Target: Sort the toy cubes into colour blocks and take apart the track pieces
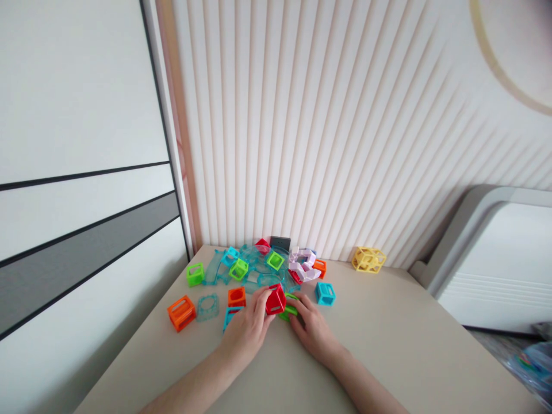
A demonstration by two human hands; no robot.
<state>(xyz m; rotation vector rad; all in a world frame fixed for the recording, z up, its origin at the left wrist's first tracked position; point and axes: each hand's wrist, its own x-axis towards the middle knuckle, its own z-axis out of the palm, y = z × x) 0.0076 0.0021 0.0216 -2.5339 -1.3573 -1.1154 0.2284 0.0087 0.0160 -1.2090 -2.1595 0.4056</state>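
Observation:
My left hand (250, 323) is closed round a red hollow block (275, 300), tilted in the fingers just above the table. Right beside it, my right hand (314, 328) has its fingers curled on a green hollow block (290, 307), partly hidden behind the red one. Close to my left wrist lies a blue hollow block (232, 313), half covered by the hand. An orange block (237, 296) sits behind it. To the right of my right hand stands another blue block (325, 293).
Clear teal track-like pieces (259, 270) lie in a heap toward the wall, with green blocks (238, 269) among them. Lilac angular pieces (304, 264) are right of the heap. A larger orange block (181, 313) is at the left; a yellow frame block (368, 260) stands far right.

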